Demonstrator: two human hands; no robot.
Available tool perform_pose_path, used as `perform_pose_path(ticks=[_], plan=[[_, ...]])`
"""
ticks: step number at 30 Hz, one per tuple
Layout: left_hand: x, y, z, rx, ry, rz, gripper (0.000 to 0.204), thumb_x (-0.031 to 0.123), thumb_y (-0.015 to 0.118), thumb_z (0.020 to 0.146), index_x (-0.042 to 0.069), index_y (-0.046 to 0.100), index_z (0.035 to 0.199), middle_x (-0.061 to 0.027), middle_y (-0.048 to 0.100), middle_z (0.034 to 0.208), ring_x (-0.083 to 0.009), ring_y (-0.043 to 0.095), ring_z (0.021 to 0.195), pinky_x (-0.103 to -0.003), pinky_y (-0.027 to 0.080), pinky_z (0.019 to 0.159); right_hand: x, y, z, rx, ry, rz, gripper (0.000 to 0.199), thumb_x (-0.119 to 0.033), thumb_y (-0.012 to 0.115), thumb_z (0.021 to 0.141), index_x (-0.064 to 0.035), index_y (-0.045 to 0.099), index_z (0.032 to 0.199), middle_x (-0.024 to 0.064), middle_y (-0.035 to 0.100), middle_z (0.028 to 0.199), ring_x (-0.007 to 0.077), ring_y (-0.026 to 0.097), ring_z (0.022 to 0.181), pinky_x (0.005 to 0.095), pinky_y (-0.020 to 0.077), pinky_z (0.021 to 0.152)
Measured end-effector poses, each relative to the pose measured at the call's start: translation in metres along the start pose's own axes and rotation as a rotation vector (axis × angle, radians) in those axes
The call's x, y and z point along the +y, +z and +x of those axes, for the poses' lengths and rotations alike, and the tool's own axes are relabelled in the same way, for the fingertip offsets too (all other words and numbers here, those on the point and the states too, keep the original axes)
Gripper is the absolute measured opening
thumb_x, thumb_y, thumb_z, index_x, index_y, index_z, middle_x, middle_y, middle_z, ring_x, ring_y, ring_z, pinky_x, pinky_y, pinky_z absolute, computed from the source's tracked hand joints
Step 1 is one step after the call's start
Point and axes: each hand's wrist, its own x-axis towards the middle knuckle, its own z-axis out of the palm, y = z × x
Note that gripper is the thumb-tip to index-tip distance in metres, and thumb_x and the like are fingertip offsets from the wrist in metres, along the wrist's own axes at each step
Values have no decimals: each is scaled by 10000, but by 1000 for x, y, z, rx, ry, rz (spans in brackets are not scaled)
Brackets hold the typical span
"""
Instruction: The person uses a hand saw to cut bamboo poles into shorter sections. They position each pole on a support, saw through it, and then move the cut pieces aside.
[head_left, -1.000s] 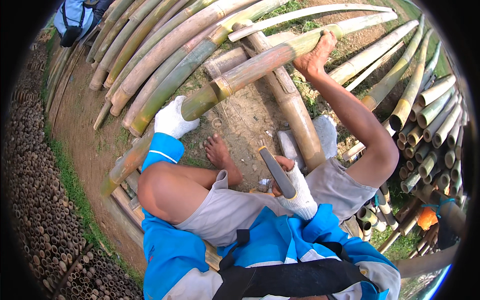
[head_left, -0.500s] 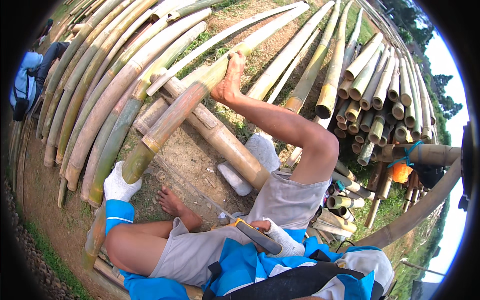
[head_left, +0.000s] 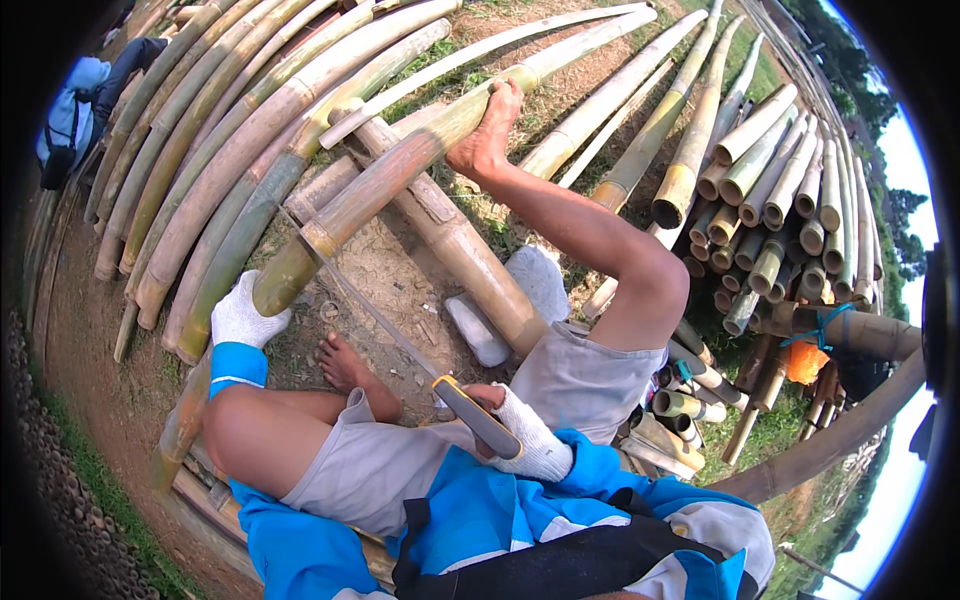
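Observation:
My left hand [head_left: 247, 312], in a white knitted glove, wraps round the lower part of a thick green-brown bamboo pole [head_left: 372, 183]. The pole slants up to the far right over a bamboo crosspiece [head_left: 455, 235]. In my right hand [head_left: 520, 430], whose glove leaves fingertips bare, is the yellow and grey handle of a hand saw [head_left: 472, 412]. Its long thin blade runs up to the left and lies across the pole just beyond my left hand. How deep the teeth sit cannot be made out. My bare right foot [head_left: 487, 130] presses on the pole farther up.
Long bamboo poles [head_left: 235, 165] lie side by side at the left. A big stack of cut bamboo [head_left: 770, 200] stands at the right. Pale stones [head_left: 475, 330] rest beside the crosspiece. Another person [head_left: 75, 120] is at the far left edge.
My right hand has pushed the saw forward and left, and the blade now reaches past the pole. My left hand keeps its grip. The whole view has shifted slightly.

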Motion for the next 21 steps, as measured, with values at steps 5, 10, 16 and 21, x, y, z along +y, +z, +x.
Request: perform_pose_path(ticks=[5,10,16,21], plan=[[-3,6,5,-6,-39,21,729,466,920,742,175,674,1363,-196,801,1211,-442,769,1105,-533,627,962,-14,-4,-28,12,145,173,698,-78,866,955,-74,533,1569,57,664,1118,113,653,864,277,521,764],[2,-2,0,-54,-90,35,723,511,872,774,192,682,1394,-195,790,1280,-418,762,1170,-504,613,1029,-18,45,195,72,-365,-232,673,50,703,918,-75,472,1538,57,621,1020,147,626,871,338,532,782],[4,-10,0,-71,-63,16,703,502,866,778,193,686,1383,-188,798,1257,-428,762,1159,-506,614,1029,11,36,136,14,-198,-103,701,85,684,912,-54,471,1566,34,570,1031,104,581,895,287,521,815],[-11,4,6,-54,-26,-13,699,510,886,767,187,690,1355,-176,804,1236,-423,768,1131,-510,619,1008,16,-7,-30,42,-164,-153,592,-13,774,933,-10,562,1486,52,678,1001,123,628,751,285,504,684]])
